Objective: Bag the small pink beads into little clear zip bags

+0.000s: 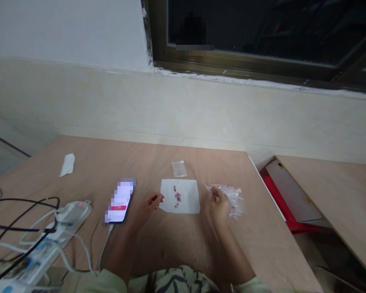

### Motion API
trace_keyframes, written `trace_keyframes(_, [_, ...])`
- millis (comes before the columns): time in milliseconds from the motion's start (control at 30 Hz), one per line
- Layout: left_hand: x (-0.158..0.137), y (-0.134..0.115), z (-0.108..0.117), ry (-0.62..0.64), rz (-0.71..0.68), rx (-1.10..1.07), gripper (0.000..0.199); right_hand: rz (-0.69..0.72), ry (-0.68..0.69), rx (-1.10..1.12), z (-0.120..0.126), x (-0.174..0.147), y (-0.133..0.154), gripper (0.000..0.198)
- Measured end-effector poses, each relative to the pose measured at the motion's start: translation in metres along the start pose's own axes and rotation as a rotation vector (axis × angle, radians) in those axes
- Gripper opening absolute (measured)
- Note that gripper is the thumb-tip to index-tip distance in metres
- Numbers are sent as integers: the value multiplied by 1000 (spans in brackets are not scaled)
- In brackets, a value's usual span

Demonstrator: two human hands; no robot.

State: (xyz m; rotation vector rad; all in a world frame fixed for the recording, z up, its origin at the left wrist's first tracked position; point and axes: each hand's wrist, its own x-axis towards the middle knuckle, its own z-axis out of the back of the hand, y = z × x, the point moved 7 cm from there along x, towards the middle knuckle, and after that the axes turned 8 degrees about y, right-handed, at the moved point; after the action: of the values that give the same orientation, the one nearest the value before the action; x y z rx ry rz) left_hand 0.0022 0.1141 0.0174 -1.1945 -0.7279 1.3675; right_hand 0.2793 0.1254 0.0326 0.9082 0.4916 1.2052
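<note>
While the left hand (154,201) lies curled at the white paper (190,197) bearing pink pieces (178,197), the right hand (221,205) overlaps clear bags (236,197). Cannot tell either grip.

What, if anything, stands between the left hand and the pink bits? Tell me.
Nothing visible does. The left hand is at the left edge of the white paper, and only bare paper shows between it and the pink bits.
</note>
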Motion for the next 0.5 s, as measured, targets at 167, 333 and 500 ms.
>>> trace_keyframes(167, [9, -28, -12, 79, -127, 11, 25, -49, 210, 538, -4, 4, 26, 24])
trace_keyframes(333, [9, -61, -26, 137, -301, 70, 24, -181, 735, 874, -52, -13, 49, 23])
trace_keyframes(500, [0, -46, -28, 227, -178, -39, 15, -185, 704, 750, -62, -24, 50, 24])
